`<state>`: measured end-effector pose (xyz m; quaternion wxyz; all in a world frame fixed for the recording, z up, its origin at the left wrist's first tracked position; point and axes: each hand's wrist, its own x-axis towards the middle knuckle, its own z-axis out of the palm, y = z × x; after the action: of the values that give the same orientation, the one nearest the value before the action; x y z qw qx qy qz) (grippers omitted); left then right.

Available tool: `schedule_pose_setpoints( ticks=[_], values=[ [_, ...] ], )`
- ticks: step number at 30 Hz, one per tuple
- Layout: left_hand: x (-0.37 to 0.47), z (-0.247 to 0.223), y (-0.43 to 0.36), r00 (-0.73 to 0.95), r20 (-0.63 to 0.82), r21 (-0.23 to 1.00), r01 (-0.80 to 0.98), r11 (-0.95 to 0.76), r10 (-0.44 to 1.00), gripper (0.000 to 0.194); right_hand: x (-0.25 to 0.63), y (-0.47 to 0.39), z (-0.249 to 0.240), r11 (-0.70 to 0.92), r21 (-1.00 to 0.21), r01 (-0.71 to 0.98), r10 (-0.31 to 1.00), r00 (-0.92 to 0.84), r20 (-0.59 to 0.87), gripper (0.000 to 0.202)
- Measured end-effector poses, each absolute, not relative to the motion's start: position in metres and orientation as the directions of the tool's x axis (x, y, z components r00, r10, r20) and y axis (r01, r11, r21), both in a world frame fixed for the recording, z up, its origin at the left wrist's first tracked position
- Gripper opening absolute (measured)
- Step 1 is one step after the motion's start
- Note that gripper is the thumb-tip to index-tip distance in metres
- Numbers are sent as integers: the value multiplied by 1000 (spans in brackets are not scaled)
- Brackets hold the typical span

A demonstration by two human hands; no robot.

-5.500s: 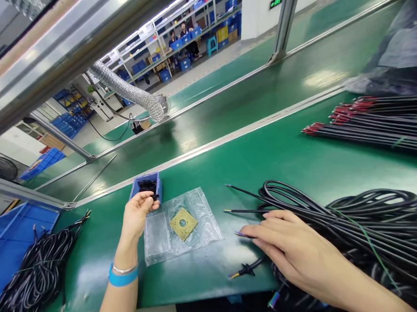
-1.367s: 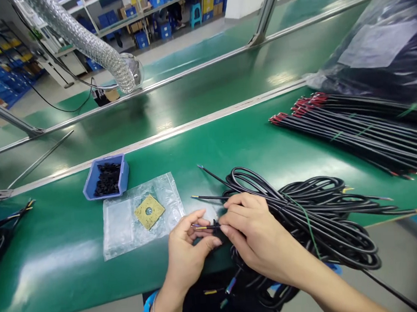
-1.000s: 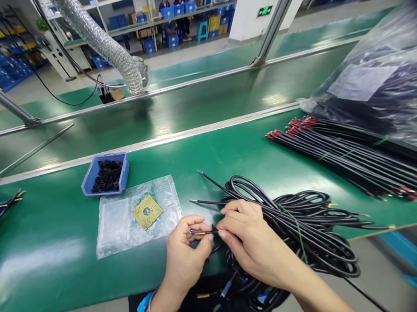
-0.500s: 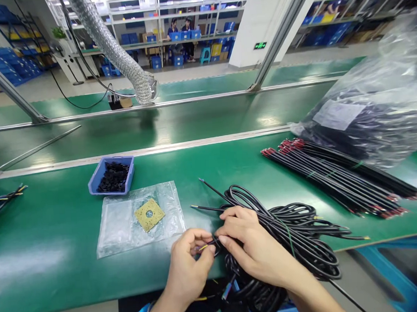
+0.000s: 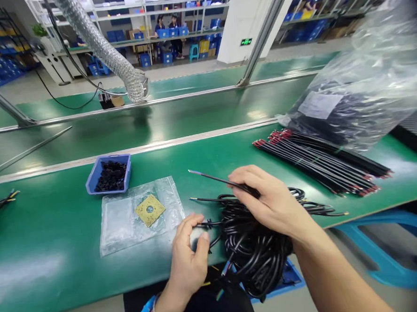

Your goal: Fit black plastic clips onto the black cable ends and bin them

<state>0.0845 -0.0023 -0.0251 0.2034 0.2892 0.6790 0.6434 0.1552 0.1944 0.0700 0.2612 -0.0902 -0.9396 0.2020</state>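
My right hand (image 5: 266, 202) is closed around a black cable (image 5: 215, 178), raised over the bench, its stripped end pointing left. Below lies a large heap of coiled black cables (image 5: 260, 247), part of it hanging over the bench's front edge. To the left of the heap, my left hand (image 5: 188, 256) has thumb and fingers apart, with the index fingertip beside a cable end. That cable carries a small black clip (image 5: 209, 224). A second black clip sits lower, close to the left thumb. Another cable end (image 5: 204, 199) sticks out leftward between the hands.
A blue bin (image 5: 109, 174) holds small black parts. In front of it, a clear plastic bag (image 5: 117, 227) lies under a yellowish square plate (image 5: 150, 210). Bundled black cables with red ends (image 5: 318, 161) and a big plastic bag (image 5: 360, 90) occupy the right. A blue stool (image 5: 387, 248) stands below.
My left fingers have parted from the cable end, where the black clip now shows. My right hand has moved up and right and lifted a cable off the heap. The view has shifted slightly.
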Motion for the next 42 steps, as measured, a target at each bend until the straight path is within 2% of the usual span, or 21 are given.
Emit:
schedule_pose_setpoints(
  ticks=[2, 4, 5, 7, 9, 13, 16, 19, 22, 24, 25, 26, 31, 33, 37, 42],
  values=[
    [85, -26, -3, -760, 97, 995, 97, -36, 643, 35, 165, 186, 74, 863, -477, -163, 90, -882, 464, 15],
    [85, -25, -5, -772, 81, 997, 60, -55, 631, 37, 169, 177, 73, 840, -488, -235, -57, -934, 352, 20],
    [85, -25, -7, -776, 68, 998, 42, -56, 627, 37, 169, 172, 71, 843, -486, -229, -87, -951, 296, 21],
    [85, -23, -10, -782, 44, 999, 16, -51, 622, 36, 166, 164, 67, 870, -458, -183, -66, -963, 261, 18],
    [86, -20, -14, -789, 30, 999, 1, -48, 613, 36, 161, 156, 64, 889, -423, -174, -45, -954, 296, 11],
    [83, -15, -25, -808, 27, 1000, 18, -22, 589, 35, 153, 150, 57, 884, -387, -261, -117, -926, 358, 16],
    [64, -6, -43, -833, 33, 997, 65, 38, 552, 32, 153, 152, 50, 848, -460, -263, -46, -901, 431, 25],
    [21, 15, -71, -875, 113, 967, 205, 148, 471, 26, 156, 155, 50, 800, -537, -268, 12, -888, 460, 32],
    [-39, 51, -94, -884, 267, 841, 409, 355, 385, 26, 158, 154, 52, 760, -573, -306, -45, -905, 424, 31],
    [-80, 75, -98, -857, 315, 662, 506, 553, 407, 30, 158, 154, 52, 751, -572, -330, -95, -911, 402, 29],
    [-98, 85, -96, -840, 312, 533, 541, 650, 444, 32, 158, 154, 51, 752, -563, -342, -111, -908, 403, 29],
    [-115, 92, -91, -833, 297, 459, 553, 695, 467, 31, 157, 153, 50, 756, -553, -349, -117, -904, 411, 29],
    [-166, 87, -46, -800, 121, 226, 599, 768, 588, 15, 155, 152, 46, 787, -511, -346, -93, -885, 457, 29],
    [-172, 77, -31, -796, 42, 160, 602, 783, 603, 9, 155, 151, 47, 799, -496, -339, -82, -880, 468, 28],
    [-177, 67, -22, -795, -43, 91, 599, 795, 604, 20, 156, 150, 48, 809, -484, -334, -88, -882, 463, 26],
    [-182, 68, -31, -752, -34, 151, 647, 747, 658, 15, 157, 152, 44, 809, -494, -318, -90, -898, 431, 27]
  ],
)
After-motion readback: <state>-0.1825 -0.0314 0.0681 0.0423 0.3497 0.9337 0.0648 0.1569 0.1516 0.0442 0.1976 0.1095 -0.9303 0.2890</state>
